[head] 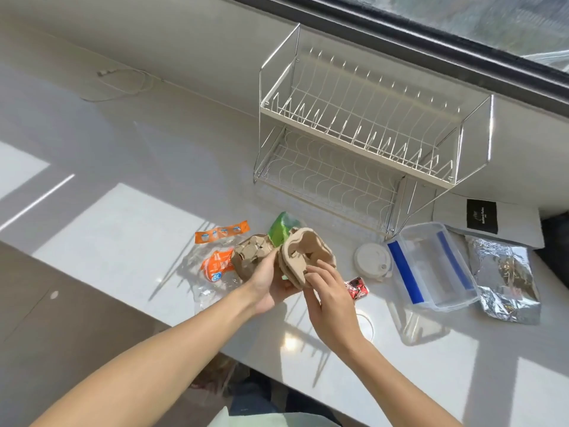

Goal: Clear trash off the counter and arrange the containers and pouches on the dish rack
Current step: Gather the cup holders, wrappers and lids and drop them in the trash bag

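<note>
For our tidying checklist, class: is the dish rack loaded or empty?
Empty: both tiers of the rack show only bare wire; the container sits on the counter.

Bright sun from the window [462, 13] makes white patches and thin shadows on the counter [123, 229]. The edges look bent.

Both hands worked a crumpled pulp cup carrier [304, 254] over the white counter [123, 229].
The left hand [271, 282] gripped the carrier from below while the right hand [326, 294] curled its fingers onto the near edge. From the hands, an orange-labelled clear wrapper [215, 266] lay at 9 o'clock, a wire dish rack [363, 131] stood at 1 o'clock, and a white lid [371, 258], a blue-clipped clear container [431, 266] and a foil pouch [505, 282] lay toward 3 o'clock.
</note>
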